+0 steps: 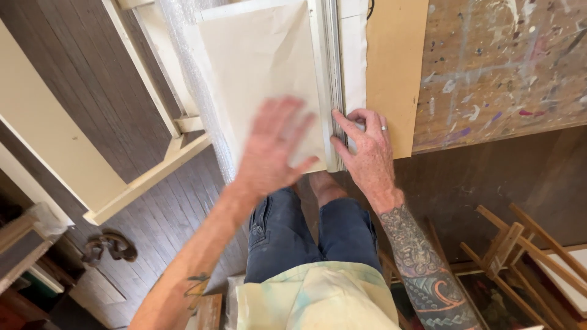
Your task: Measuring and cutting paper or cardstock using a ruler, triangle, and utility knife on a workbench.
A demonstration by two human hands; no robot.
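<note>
Cream paper sheet (263, 67) lies over a flat white panel at the far middle of the head view, bubble wrap (183, 73) showing along its left edge. The left hand (272, 146), blurred, rests flat on the sheet's near part with fingers (287, 116) spread apart. The right hand (367, 153) pinches the panel's pale right edge strip (333, 85), fingers together on it. Right of it lie a tan board (394, 67) and a paint-spattered plywood surface (501, 67). The sheet looks light, thin and easily creased; its edges seem the best hold.
</note>
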